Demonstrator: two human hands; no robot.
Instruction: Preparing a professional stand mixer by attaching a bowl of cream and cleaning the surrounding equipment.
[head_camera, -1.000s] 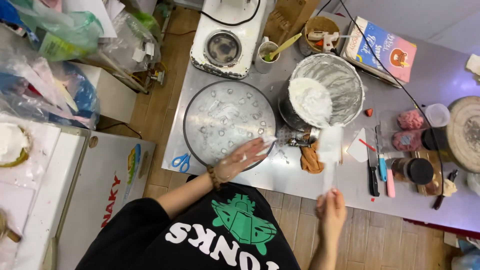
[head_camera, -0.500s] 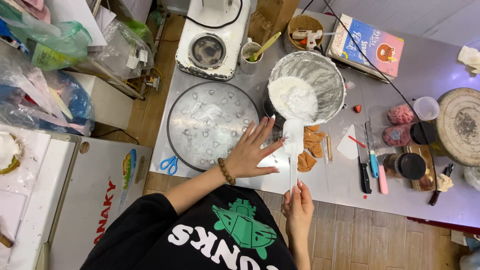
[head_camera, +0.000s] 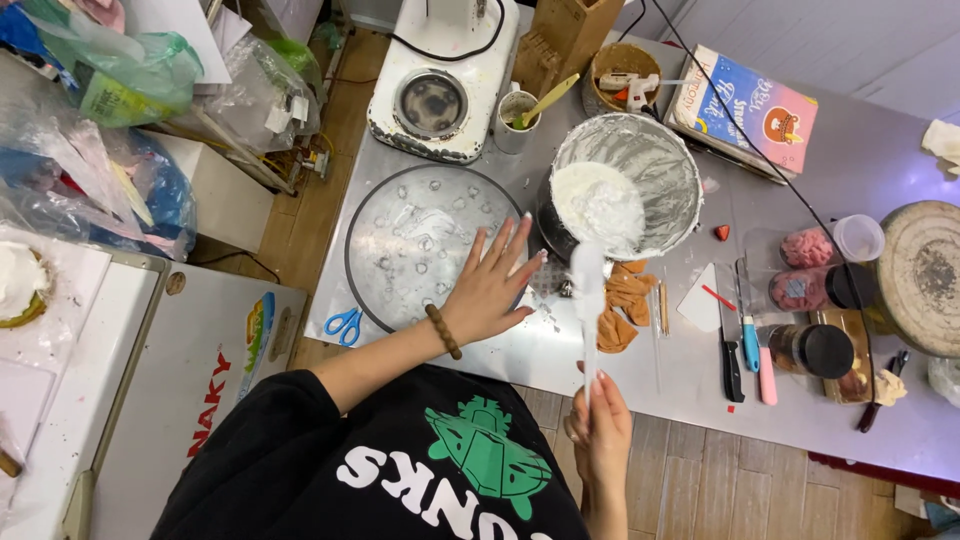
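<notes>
My left hand (head_camera: 492, 285) is spread flat, fingers apart, on the right edge of a round clear plastic lid (head_camera: 420, 245) lying on the steel table. My right hand (head_camera: 600, 425) is near my body and grips the handle of a long spatula (head_camera: 587, 300), whose white-coated blade points toward a metal mixing bowl (head_camera: 665, 165). That bowl holds white cream (head_camera: 598, 205) and stands just right of the lid.
A white stand mixer base (head_camera: 440, 85) and a cup with a wooden stick (head_camera: 518, 118) stand behind the lid. Blue scissors (head_camera: 345, 324) lie at the table's front left. Knives (head_camera: 742, 330), jars (head_camera: 810, 350), a book (head_camera: 750, 105) and a round wooden board (head_camera: 925, 275) fill the right side.
My left hand slid from the lid's front edge to its right side and spread flat. My right hand brought the spatula blade up toward the bowl of cream.
</notes>
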